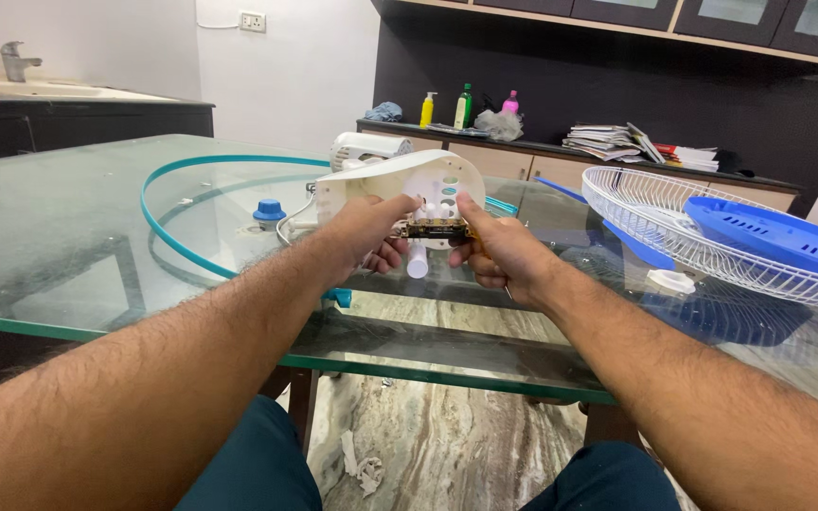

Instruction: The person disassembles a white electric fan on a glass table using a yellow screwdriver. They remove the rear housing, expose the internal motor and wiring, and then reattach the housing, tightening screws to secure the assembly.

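My left hand and my right hand together hold a small brown circuit board above the near edge of the glass table. Each thumb presses on one end of the board. A short white tube hangs just under it between my fingers. Right behind the board lies a white fan motor housing with a round perforated face, resting on the glass.
A teal ring and a blue knob lie on the left of the glass. A white wire fan guard with a blue fan blade sits at the right. Bottles and papers stand on the back counter.
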